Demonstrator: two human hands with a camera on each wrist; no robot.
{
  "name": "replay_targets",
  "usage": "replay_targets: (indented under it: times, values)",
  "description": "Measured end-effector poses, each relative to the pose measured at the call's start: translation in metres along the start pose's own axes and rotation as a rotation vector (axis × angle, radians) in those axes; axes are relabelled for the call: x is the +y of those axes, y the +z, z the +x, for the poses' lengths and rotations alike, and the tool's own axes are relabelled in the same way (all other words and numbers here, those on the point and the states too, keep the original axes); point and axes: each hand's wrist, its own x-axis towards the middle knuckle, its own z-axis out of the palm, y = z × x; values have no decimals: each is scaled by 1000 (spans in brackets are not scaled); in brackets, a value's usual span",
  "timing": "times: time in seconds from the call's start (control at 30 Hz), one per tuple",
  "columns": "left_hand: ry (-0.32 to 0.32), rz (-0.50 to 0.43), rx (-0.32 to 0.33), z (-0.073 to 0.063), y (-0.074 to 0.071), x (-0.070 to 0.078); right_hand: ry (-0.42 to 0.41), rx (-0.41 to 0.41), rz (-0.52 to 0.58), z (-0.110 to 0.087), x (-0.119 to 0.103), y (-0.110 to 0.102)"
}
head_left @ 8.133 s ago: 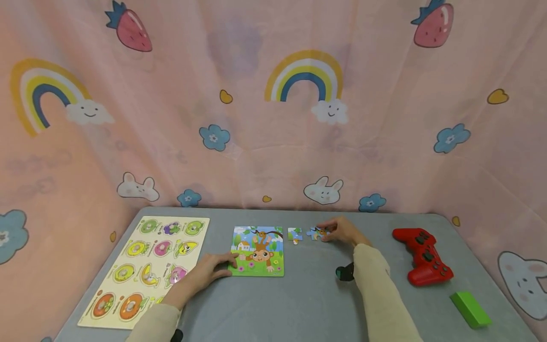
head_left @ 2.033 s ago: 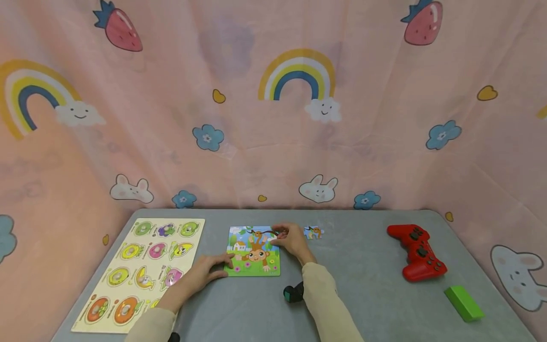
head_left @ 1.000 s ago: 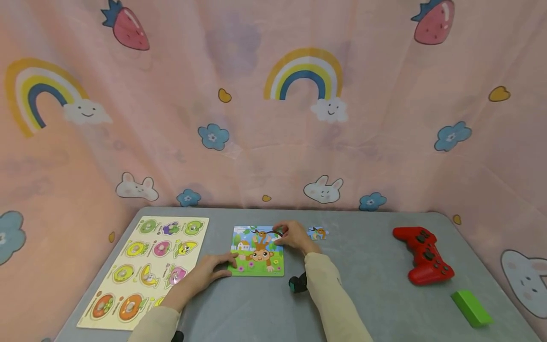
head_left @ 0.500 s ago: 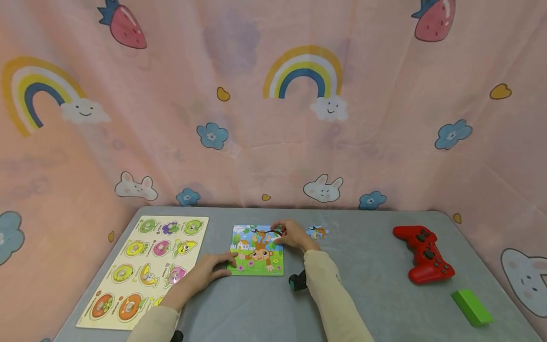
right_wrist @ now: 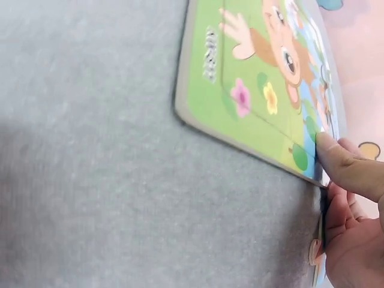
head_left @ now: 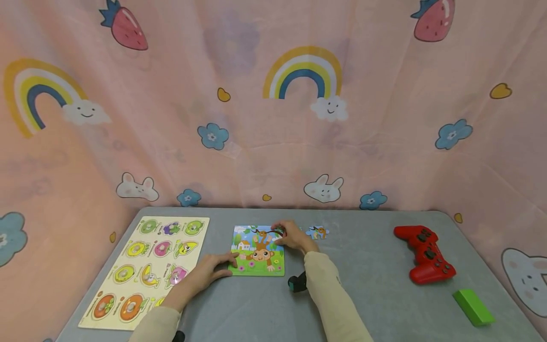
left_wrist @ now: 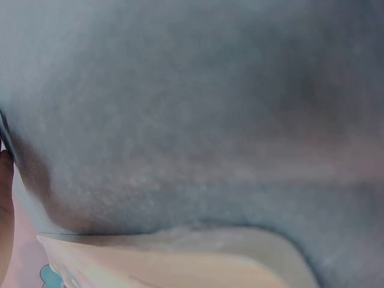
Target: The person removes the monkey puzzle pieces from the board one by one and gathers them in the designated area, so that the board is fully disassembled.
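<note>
Monkey puzzle (head_left: 258, 254) near the far edge of the grey table (head_left: 239, 308), touched from both sides

The head view shows the puzzle lying flat, a little left of the middle of the table's far edge. The left hand (head_left: 208, 271) reaches in from the left, fingers fairly straight and thumb apart, the tips touching the puzzle's left edge. The left wrist view adds little: a sliver of that hand at the frame's side, much blurred tabletop and a pale shape too smeared to name.

The right hand (head_left: 295, 236) is at the puzzle's far right corner. From the head its grip is partly hidden; the right wrist view shows the thumb (right_wrist: 345, 165) pressed on the printed face and the other fingers curled at the edge, pinching it. That view also gives the board's thickness, a line of lettering by the near edge, and a coloured sliver by the fingers, too cropped to identify.

Only the head view takes in the rest. A loose puzzle piece (head_left: 318, 232) lies just right of the right hand. A fruit board (head_left: 162, 262) runs along the table's left edge from near the far left corner. A red game controller (head_left: 425, 254) lies towards the right edge, with a green block (head_left: 474, 307) nearer the person. Behind stands a pink patterned cloth (head_left: 384, 95).
</note>
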Motion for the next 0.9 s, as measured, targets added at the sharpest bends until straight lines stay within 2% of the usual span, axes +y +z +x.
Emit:
replay_targets:
  times: [0.1,0.33,0.6,0.8,0.9]
  values:
    - [-5,3,0,0,0,0,3,15,7,0,0,1]
    - [-8,9,-3,0,0,0,-52,14,-66,0,0,3]
    - [-7,-7,-3,1,0,0,8,3,-101,4,-3,4]
    - [-10,-11,4,1,2,-3,56,-8,-29,5,-4,5]
    - [-6,-5,8,1,2,-3,40,-20,-1,6,-3,6]
